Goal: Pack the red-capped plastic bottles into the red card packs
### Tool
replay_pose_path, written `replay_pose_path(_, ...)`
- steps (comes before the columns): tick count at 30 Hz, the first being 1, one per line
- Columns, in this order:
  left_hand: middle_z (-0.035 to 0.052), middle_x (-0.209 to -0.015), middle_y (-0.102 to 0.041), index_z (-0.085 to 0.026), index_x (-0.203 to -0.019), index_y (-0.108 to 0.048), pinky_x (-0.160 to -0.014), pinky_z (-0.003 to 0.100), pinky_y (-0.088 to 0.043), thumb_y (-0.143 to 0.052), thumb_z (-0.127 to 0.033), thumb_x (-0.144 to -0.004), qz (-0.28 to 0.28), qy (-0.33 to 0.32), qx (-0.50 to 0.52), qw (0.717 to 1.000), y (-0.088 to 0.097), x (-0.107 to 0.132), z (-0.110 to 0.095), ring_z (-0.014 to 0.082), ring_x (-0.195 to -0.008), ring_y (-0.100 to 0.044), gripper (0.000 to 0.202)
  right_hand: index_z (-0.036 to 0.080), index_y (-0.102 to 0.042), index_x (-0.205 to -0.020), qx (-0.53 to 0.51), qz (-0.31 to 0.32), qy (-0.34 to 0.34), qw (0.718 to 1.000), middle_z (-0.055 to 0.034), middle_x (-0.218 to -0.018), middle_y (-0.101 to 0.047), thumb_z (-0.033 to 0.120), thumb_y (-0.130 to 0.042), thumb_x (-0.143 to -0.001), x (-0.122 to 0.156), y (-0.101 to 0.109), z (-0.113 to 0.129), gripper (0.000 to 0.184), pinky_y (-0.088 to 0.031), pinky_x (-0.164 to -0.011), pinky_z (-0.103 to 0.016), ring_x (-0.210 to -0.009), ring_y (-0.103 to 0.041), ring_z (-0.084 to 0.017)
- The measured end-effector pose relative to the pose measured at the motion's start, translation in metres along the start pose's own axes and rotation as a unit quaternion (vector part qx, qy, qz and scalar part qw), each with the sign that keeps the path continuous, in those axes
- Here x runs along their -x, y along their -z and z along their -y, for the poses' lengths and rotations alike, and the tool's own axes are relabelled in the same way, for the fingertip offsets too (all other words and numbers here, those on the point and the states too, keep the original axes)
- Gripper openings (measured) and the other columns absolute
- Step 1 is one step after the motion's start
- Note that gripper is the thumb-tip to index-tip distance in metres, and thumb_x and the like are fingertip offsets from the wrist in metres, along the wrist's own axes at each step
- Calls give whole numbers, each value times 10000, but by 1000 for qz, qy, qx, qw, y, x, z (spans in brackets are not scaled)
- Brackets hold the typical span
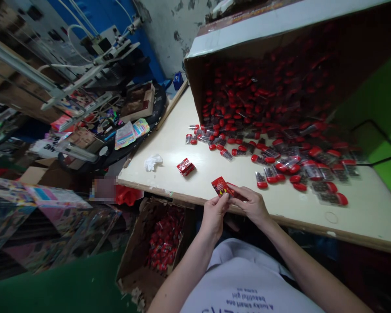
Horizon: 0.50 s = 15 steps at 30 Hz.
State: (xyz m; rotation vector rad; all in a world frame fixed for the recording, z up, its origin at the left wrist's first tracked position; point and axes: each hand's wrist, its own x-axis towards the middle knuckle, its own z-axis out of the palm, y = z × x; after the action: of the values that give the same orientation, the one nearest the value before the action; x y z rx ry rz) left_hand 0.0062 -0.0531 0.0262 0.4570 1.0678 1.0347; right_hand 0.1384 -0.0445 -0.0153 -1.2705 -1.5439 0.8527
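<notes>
Over the table's front edge, my left hand (216, 209) pinches a small red printed packet (220, 186) with a yellow-and-black mark. My right hand (251, 203) is closed at the packet's right side, its fingers on a red piece that may be part of the same packet or a second one. A small stack of red packets (185, 167) lies on the table to the left. Right of my hands are scattered small clear containers with red caps and dark contents (270, 174).
A large cardboard box (193, 82) lies on its side, spilling many red-capped containers onto the white table (163, 189). Crumpled white tissue (153, 162) and a rubber band (331, 217) lie there too. Below the edge stands an open carton (130, 256) of red packets. Machinery (97, 56) stands at left.
</notes>
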Motion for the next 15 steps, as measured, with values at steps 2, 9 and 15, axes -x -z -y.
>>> replay_pose_path(2,37,-669,-635,-110,-708,-699,-659,226,-404,-713,-352,-649,-5,0,3,1000,-1,-1,2,75,-582,-512,250,254,-601,-1163,3,2,-2,1000,-55,-970,-664,341,-627,-778,1,-3,1,396,-519,-730,-319,-840,-629,-201)
replay_pose_path(9,87,-779,-679,-107,-797,-696,-735,277,-433,-727,-404,-591,-138,-26,-61,988,60,-1,-7,179,-763,-613,362,223,-584,-1181,84,3,-29,996,-39,-893,-670,345,-578,-807,-2,24,-17,394,-520,-652,-282,-705,-618,-161)
replay_pose_path(15,67,-604,-654,-155,-681,-671,-645,345,-433,-668,-424,-593,-386,45,-529,754,233,28,-38,312,-765,-618,283,176,-650,-1080,373,49,4,926,-107,-1040,-626,104,-453,-801,-32,89,-77,349,-466,-782,-355,-908,-580,-232)
